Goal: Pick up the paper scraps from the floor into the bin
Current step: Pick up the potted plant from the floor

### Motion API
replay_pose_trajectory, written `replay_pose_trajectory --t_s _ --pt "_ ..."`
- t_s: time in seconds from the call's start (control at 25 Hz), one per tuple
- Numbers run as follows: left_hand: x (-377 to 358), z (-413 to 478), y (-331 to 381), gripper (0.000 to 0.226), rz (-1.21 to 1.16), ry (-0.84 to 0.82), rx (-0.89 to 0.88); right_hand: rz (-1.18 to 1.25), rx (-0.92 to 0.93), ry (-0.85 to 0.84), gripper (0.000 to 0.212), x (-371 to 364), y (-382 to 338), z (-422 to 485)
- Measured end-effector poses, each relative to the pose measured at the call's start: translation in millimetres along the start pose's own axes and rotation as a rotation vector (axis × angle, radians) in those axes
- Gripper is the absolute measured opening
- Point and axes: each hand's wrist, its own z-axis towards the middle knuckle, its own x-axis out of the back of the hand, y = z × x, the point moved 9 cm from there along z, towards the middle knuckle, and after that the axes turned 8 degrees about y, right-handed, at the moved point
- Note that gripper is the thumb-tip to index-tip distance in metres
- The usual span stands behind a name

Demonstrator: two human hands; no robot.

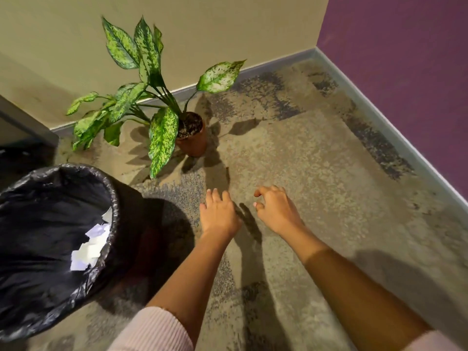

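Observation:
A bin (115, 206) lined with a black plastic bag stands at the lower left. White paper scraps (88, 247) lie inside it against the right wall of the liner. My left hand (219, 214) hovers palm down over the carpet just right of the bin, fingers apart and holding nothing. My right hand (274, 209) hangs beside it, a little further right, fingers loosely curled and apart, with nothing in them. I see no paper scraps on the carpet in view.
A potted plant (192, 138) with large speckled green leaves stands on the mottled beige carpet (316, 173) beyond my hands. A beige wall runs behind it, a purple wall (405, 72) closes the right side. A dark furniture edge (22, 125) sits far left.

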Motion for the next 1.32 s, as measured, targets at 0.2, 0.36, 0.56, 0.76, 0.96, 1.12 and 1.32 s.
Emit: replay_pose_trajectory --t_s 0.2,0.36,0.56,0.76,0.96,1.12,1.32 --pt "40.2 -19.8 4.1 0.065 -0.076 -0.123 0.084 0.013 -0.037 -0.060 0.024 48.3 -25.7 -2.7" --pt "86.3 -23.8 8.2 0.056 -0.279 -0.193 0.235 0.055 -0.096 -0.121 0.024 85.8 -48.4 10.9" --pt "100.1 -6.0 14.4 0.038 -1.065 -0.252 0.710 0.157 -0.219 -0.185 0.016 94.7 -67.5 49.1" --pt "88.3 40.8 12.7 0.029 -1.575 -0.259 1.127 0.288 -0.349 -0.273 0.016 55.6 -86.0 122.6" --pt "90.2 95.0 -26.1 0.025 -1.729 -0.268 1.304 0.400 -0.446 -0.383 0.026 5.8 -120.8 195.1" --pt "73.2 131.8 -46.1 0.037 -1.917 -0.248 1.471 0.533 -0.547 -0.403 0.031 -29.4 -133.7 237.6" --pt "71.7 180.0 -63.3 0.047 -2.128 0.000 1.561 0.580 -0.645 -0.459 0.024 -64.1 -134.6 273.0"
